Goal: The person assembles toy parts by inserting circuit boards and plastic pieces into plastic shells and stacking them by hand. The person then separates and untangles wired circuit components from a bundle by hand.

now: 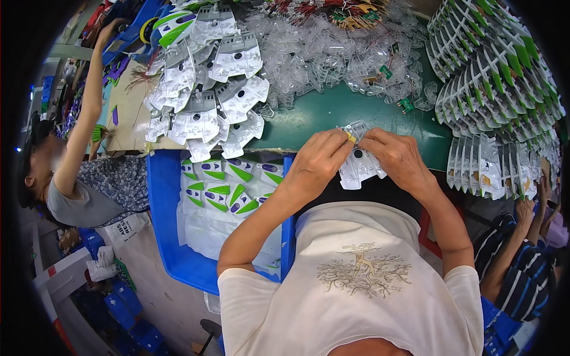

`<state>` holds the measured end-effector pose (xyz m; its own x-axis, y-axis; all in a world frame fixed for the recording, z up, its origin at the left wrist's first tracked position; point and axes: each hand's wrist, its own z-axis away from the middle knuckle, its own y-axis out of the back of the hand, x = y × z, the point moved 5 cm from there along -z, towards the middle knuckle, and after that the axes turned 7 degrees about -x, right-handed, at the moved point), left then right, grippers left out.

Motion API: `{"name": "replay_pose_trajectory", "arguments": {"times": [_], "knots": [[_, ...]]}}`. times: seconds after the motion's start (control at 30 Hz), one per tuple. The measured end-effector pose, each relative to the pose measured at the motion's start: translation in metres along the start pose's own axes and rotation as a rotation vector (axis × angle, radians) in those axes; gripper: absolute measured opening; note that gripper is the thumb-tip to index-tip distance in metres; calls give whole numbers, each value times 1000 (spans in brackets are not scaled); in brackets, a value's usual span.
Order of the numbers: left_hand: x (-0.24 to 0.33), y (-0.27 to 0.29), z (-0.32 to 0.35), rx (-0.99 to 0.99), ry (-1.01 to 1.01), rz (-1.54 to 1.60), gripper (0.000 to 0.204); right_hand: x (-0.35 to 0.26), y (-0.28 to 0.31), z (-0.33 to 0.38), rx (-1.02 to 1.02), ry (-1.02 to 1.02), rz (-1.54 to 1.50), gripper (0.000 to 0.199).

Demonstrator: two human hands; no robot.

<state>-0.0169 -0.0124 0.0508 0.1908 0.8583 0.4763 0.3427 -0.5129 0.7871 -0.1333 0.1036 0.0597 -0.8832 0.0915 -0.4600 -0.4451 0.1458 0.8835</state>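
Note:
Both my hands meet at the near edge of the green table, over one white and grey plastic shell (pixel 358 172) with a dark round spot. My left hand (pixel 319 158) is closed, its fingertips pinching a small yellow piece (pixel 351 137) against the shell's upper part. My right hand (pixel 396 156) is closed on the shell's right side, with its fingers bent over the top. A clear plastic part (pixel 357 126) shows between the hands at the shell's far end. My fingers hide how these pieces join.
Stacked white shells (pixel 193 121) lie left, clear plastic parts (pixel 314 53) and wires at the back. Tall rows of green-and-white shells (pixel 493 77) stand right. A blue bin (pixel 163 237) holds green, white and purple pieces. One co-worker (pixel 83 178) is at left, another (pixel 516 261) at right.

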Motion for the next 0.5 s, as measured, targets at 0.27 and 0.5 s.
{"name": "replay_pose_trajectory", "arguments": {"times": [0.27, 0.5], "knots": [[0, -9, -6, -113, 7, -109, 28, 8, -5, 1, 105, -101, -104, 13], [-9, -23, 7, 137, 98, 170, 34, 10, 5, 10, 146, -253, -158, 14]]}}
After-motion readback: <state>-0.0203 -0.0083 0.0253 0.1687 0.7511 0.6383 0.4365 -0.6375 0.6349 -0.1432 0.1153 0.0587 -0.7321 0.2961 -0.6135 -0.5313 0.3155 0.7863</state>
